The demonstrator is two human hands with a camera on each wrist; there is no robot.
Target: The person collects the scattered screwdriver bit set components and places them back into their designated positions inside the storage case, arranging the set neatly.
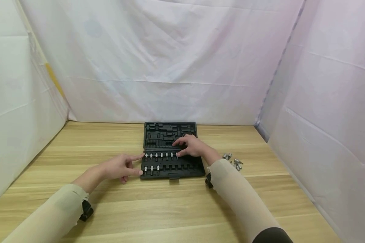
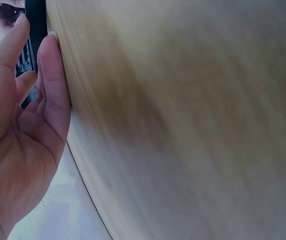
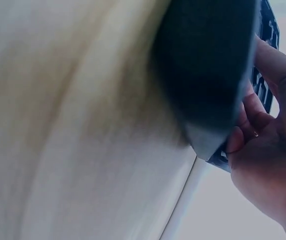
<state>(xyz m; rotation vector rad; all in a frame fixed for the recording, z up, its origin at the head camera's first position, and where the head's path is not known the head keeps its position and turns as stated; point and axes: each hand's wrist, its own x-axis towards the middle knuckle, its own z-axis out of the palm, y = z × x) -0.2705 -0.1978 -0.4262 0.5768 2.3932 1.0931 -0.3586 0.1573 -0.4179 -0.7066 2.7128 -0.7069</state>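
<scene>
A black tool case (image 1: 187, 173) lies unfolded on the wooden table, with moulded slots in both halves. Silver bit sockets (image 1: 152, 168) stand in two rows in its near half: the upper row reaches toward the right hand, the lower row fills only the left end. The left hand (image 1: 118, 167) rests at the case's left side, index finger straight at the upper row and thumb at the near corner. Above the right part of the case, the right hand (image 1: 191, 146) has its thumb on the upper row's last visible bit socket (image 1: 177, 156), index finger spread apart toward the hinge.
Several loose bit sockets (image 1: 238, 163) lie in a small pile on the table (image 1: 134, 209), right of the case. White sheeting (image 1: 158, 67) hangs behind the table and along both sides. Each wrist wears a dark camera mount (image 1: 86, 211).
</scene>
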